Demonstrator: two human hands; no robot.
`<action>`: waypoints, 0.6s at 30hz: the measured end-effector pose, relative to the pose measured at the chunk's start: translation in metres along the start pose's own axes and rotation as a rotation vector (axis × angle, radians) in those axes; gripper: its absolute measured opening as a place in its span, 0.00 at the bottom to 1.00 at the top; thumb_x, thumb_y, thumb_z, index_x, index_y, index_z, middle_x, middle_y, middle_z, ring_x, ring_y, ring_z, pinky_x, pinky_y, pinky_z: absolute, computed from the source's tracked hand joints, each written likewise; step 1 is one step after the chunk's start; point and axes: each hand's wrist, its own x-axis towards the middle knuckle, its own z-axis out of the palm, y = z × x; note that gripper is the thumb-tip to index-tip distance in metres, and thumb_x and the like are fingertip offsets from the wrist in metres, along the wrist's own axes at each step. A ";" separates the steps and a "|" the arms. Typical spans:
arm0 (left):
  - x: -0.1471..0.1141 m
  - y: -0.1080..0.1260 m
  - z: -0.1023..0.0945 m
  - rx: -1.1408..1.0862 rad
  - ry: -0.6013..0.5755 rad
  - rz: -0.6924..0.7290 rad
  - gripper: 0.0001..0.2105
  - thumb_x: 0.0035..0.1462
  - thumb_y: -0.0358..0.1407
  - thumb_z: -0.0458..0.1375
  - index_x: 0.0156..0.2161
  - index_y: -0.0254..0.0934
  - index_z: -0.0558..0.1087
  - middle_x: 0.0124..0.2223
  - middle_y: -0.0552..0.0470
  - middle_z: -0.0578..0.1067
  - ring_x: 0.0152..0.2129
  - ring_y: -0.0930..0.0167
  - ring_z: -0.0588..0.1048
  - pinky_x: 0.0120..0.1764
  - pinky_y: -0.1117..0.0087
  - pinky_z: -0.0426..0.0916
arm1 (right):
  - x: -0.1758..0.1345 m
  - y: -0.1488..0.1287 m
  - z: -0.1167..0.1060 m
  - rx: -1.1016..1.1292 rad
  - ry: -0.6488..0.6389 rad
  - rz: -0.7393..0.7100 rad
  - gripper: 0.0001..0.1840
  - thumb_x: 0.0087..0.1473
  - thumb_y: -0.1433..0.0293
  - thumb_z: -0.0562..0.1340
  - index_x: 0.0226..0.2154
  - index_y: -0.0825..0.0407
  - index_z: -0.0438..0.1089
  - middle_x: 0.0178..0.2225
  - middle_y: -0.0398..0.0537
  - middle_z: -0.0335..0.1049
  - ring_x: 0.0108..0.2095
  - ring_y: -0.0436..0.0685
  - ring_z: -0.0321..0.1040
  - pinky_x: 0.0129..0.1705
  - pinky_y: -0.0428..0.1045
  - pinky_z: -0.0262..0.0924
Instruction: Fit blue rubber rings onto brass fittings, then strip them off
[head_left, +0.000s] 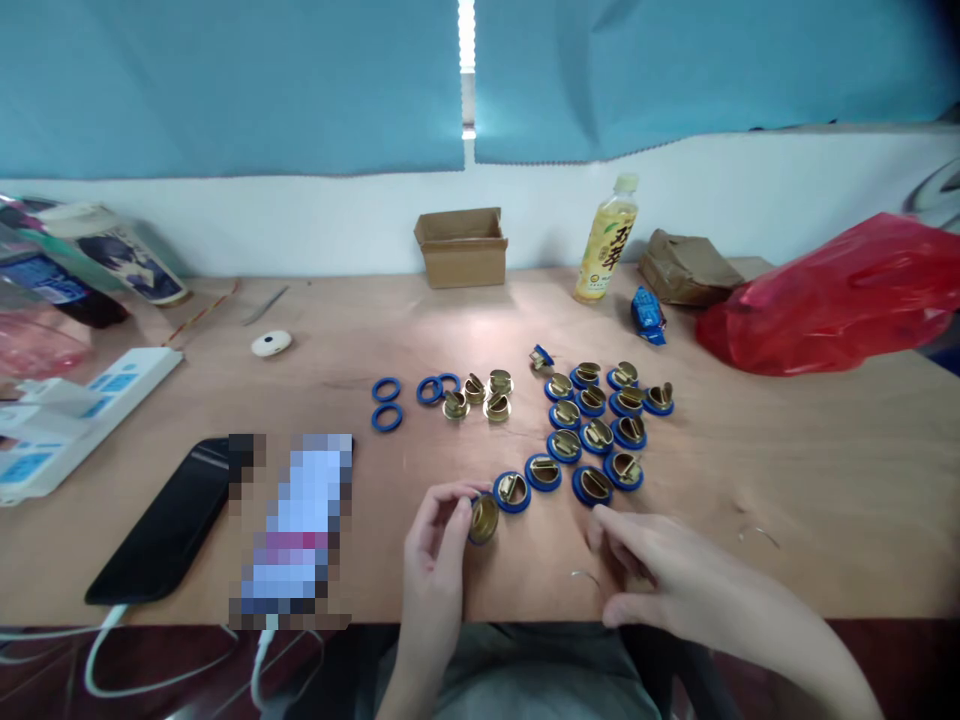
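Note:
My left hand [441,540] pinches a round brass-coloured fitting [484,519] between thumb and fingers, just above the wood. Blue shows at its edge. My right hand [645,565] rests low over the table, thumb and index finger apart, with nothing visible between them. Its index fingertip is close to a brass fitting with a blue ring [592,486]. Several more ringed fittings [565,445] lie in a cluster beyond my hands. Several brass fittings without rings [497,405] sit left of that cluster, beside loose blue rings [387,417].
Two phones, a black one [169,530] and a blurred-out one [300,530], lie left with cables. Near them is a power strip [120,385]. At the back stand a cardboard box [463,262] and a drink bottle [606,245]. A red bag [825,300] lies right.

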 end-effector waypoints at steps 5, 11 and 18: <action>0.001 0.000 0.000 -0.022 -0.007 -0.002 0.08 0.61 0.40 0.57 0.37 0.37 0.72 0.43 0.49 0.77 0.42 0.68 0.74 0.47 0.71 0.65 | 0.006 -0.010 -0.004 0.027 -0.034 -0.102 0.13 0.45 0.76 0.65 0.28 0.50 0.59 0.28 0.36 0.60 0.30 0.49 0.57 0.30 0.45 0.47; 0.001 0.001 0.001 -0.027 0.011 -0.006 0.07 0.60 0.39 0.58 0.36 0.38 0.73 0.41 0.51 0.78 0.40 0.70 0.74 0.45 0.73 0.66 | 0.010 -0.017 -0.010 0.027 -0.058 -0.221 0.11 0.46 0.79 0.64 0.30 0.50 0.62 0.29 0.36 0.60 0.31 0.48 0.58 0.30 0.45 0.46; -0.002 0.001 0.001 -0.040 0.008 -0.006 0.07 0.59 0.39 0.58 0.36 0.37 0.74 0.41 0.50 0.78 0.40 0.69 0.74 0.45 0.72 0.66 | 0.007 -0.019 -0.008 0.012 -0.027 -0.206 0.10 0.48 0.79 0.64 0.31 0.49 0.65 0.35 0.39 0.63 0.34 0.51 0.62 0.34 0.45 0.52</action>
